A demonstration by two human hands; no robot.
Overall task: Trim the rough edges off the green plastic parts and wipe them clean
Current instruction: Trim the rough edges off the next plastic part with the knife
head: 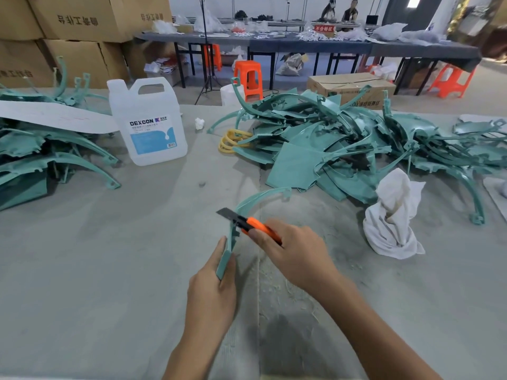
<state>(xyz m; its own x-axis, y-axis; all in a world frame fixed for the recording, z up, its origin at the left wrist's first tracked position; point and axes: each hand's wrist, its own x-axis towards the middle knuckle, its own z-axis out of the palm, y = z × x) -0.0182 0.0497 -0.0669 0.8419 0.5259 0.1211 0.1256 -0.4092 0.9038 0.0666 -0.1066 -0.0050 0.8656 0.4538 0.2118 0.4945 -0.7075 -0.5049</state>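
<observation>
My left hand grips the near end of a curved green plastic part, which arches up and away over the grey table. My right hand holds an orange utility knife; its dark blade lies against the part's edge just above my left fingers. A crumpled white cloth sits to the right of my hands. A large heap of green parts fills the right side of the table, and a second heap of green parts lies at the left.
A white DEXCON jug stands left of centre. Yellow rings lie by the right heap. Plastic shavings are scattered near my right arm. Cardboard boxes, orange stools and a long table with people stand behind.
</observation>
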